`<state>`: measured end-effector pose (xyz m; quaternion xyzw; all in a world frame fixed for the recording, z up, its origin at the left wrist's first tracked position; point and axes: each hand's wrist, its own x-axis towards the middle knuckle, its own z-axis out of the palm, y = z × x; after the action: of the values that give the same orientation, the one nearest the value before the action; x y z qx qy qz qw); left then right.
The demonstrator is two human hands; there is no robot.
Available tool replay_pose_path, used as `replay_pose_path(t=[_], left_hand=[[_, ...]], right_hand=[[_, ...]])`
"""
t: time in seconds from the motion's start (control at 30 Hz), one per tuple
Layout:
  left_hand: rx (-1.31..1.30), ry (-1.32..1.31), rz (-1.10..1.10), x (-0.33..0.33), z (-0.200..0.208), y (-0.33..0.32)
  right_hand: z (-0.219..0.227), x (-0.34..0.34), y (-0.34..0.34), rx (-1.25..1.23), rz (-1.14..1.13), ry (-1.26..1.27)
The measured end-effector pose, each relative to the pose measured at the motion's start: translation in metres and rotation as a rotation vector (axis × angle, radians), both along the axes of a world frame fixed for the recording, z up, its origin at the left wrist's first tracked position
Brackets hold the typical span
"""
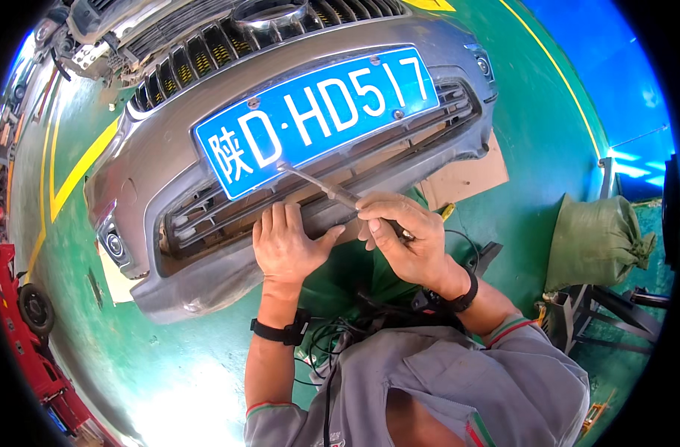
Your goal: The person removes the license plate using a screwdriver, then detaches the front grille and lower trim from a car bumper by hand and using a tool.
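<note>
A grey car bumper lies in front of me, with a blue licence plate on its face. My right hand is closed round a screwdriver. Its thin metal shaft slants up and left, and the tip meets the plate's lower edge, left of the middle; whether it sits in a screw there is too small to tell. Two screws show at the plate's top edge, and another at its lower right. My left hand rests with thumb out and fingers stretched on the bumper's lower grille edge.
Cardboard lies under the bumper on the green floor. A tied green sack sits on a dark metal stand at the right. Black cables hang by my lap. Red equipment with a wheel stands at the far left.
</note>
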<state>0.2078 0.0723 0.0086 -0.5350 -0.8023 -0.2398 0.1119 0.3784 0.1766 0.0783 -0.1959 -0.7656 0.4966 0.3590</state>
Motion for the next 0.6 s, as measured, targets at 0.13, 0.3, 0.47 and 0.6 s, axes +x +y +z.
replay_pose_path(t=[0.13, 0.3, 0.47, 0.6], left_hand=[[0.0, -0.004, 0.005, 0.001, -0.001, 0.0], [-0.008, -0.019, 0.006, 0.001, 0.004, 0.001], [-0.039, -0.044, 0.02, 0.001, 0.004, 0.002], [-0.011, -0.037, 0.016, 0.001, 0.004, 0.0]], right_hand=[[0.007, -0.005, -0.001, -0.038, -0.052, -0.018], [0.034, -0.02, 0.005, 0.007, -0.058, -0.127], [0.046, -0.034, 0.013, 0.133, -0.037, -0.136], [0.049, -0.034, 0.009, 0.243, -0.034, -0.147]])
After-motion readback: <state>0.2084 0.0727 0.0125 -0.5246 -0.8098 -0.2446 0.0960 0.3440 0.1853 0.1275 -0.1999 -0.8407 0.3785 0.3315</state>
